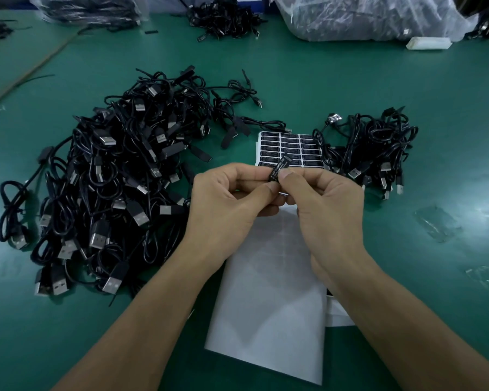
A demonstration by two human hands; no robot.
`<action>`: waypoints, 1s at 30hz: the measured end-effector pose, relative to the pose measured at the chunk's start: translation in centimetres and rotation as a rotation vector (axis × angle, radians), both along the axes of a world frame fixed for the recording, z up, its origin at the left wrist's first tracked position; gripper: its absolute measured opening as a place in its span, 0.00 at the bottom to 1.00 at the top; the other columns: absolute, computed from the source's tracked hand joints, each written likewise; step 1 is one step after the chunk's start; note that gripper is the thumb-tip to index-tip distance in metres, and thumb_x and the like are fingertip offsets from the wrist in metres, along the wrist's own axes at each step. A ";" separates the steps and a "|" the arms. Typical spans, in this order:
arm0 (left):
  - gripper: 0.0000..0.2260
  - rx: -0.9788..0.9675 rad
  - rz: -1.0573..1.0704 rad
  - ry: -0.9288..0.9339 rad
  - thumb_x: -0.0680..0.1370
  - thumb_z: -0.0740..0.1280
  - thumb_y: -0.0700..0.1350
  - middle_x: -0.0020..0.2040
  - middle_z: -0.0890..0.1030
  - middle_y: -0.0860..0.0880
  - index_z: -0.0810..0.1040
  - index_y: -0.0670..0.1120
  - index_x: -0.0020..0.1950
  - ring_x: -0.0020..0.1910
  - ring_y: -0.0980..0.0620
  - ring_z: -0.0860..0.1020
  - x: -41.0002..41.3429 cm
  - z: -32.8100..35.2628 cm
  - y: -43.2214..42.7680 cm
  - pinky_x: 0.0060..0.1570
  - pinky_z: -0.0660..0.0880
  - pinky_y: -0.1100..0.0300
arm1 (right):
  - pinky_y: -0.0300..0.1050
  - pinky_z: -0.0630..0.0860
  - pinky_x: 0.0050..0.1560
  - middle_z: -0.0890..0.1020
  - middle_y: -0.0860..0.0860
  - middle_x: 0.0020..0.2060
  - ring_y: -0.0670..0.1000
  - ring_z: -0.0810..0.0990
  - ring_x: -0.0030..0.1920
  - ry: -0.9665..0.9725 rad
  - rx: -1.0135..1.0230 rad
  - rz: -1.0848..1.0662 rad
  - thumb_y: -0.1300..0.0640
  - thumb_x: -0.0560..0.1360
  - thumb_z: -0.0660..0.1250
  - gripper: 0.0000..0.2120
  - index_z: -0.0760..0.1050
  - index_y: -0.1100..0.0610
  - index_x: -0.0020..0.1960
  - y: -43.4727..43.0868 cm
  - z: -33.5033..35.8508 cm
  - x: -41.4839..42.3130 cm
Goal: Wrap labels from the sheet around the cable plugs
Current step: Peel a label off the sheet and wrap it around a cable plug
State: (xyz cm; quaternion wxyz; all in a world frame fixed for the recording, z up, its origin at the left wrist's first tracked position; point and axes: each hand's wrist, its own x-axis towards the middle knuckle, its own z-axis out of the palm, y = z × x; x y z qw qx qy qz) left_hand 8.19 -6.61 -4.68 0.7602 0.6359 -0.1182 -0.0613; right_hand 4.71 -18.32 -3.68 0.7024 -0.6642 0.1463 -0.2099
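well, both my hands meet over the middle of the green bench (pixel 407 88). my left hand (pixel 229 201) and my right hand (pixel 325 204) each pinch the same small black plug (pixel 286 160) between thumb and fingertips, so neither is free. the plug tilts up and away from me, and the label (pixel 277 171) on it shows white lettering on its upper face. how far the label goes round the plug i cannot tell, since my thumbs cover the near end.

just beyond my fingertips the label sheet (pixel 291 148) lies flat on the bench, with rows of black labels on it. a bare white sheet (pixel 271 292) lies under my wrists and runs toward me; whether it is part of the same sheet i cannot tell.

to my left sits a big heap of black cables (pixel 119 179), with many usb plugs showing. a smaller heap (pixel 376 148) lies to my right, touching the label sheet's edge. clear plastic bags (pixel 364 18) sit along the far edge.
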 end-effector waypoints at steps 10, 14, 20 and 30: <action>0.06 -0.004 0.001 0.002 0.76 0.72 0.31 0.38 0.87 0.44 0.83 0.39 0.50 0.39 0.49 0.87 0.0 0.0 -0.1 0.37 0.80 0.65 | 0.30 0.75 0.34 0.82 0.46 0.27 0.41 0.80 0.29 0.003 0.012 -0.020 0.62 0.75 0.71 0.08 0.82 0.57 0.37 0.1 0.0 0.0; 0.06 -0.002 0.002 0.002 0.75 0.73 0.31 0.38 0.87 0.45 0.83 0.39 0.50 0.39 0.50 0.87 -0.1 0.0 -0.1 0.37 0.80 0.65 | 0.32 0.76 0.35 0.83 0.47 0.28 0.42 0.81 0.30 0.014 -0.004 -0.037 0.61 0.75 0.72 0.08 0.82 0.57 0.37 0.2 0.0 0.1; 0.06 0.004 -0.002 -0.014 0.75 0.74 0.32 0.38 0.87 0.46 0.83 0.41 0.48 0.39 0.50 0.87 -0.1 -0.1 -0.1 0.37 0.80 0.65 | 0.32 0.76 0.35 0.83 0.47 0.28 0.43 0.82 0.31 0.022 -0.006 -0.052 0.61 0.74 0.73 0.07 0.82 0.56 0.37 0.1 -0.2 0.2; 0.07 0.007 -0.009 -0.063 0.76 0.73 0.33 0.39 0.87 0.46 0.84 0.44 0.47 0.40 0.50 0.86 -0.2 -0.1 -0.1 0.39 0.80 0.65 | 0.33 0.77 0.37 0.85 0.47 0.30 0.43 0.83 0.33 -0.007 0.031 -0.026 0.62 0.72 0.75 0.04 0.82 0.56 0.39 0.0 -0.2 0.1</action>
